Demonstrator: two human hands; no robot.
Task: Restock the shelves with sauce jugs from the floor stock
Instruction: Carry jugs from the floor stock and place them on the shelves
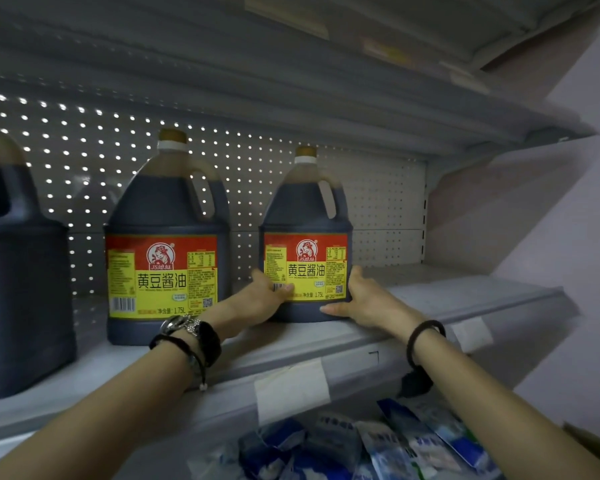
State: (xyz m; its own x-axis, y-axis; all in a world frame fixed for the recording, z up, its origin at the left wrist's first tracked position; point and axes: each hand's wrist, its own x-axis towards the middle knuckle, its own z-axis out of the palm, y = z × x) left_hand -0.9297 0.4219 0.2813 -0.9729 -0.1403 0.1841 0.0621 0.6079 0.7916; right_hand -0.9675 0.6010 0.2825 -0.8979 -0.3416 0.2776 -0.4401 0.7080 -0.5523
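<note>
both sides of the rightmost sauce jug (305,216) were clasped low down, left hand (267,301) and right hand (359,299) with fingers curled round it, probably to square it on the shelf (465,299), label outward, beside the middle jug (167,209).

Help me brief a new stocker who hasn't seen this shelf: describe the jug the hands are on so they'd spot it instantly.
Find the grey metal shelf with the perforated back panel, which holds three dark sauce jugs in a row. It is the rightmost jug, nearest the pale wall. Unlike its neighbours, it has the left hand and right hand gripping its base.
</note>
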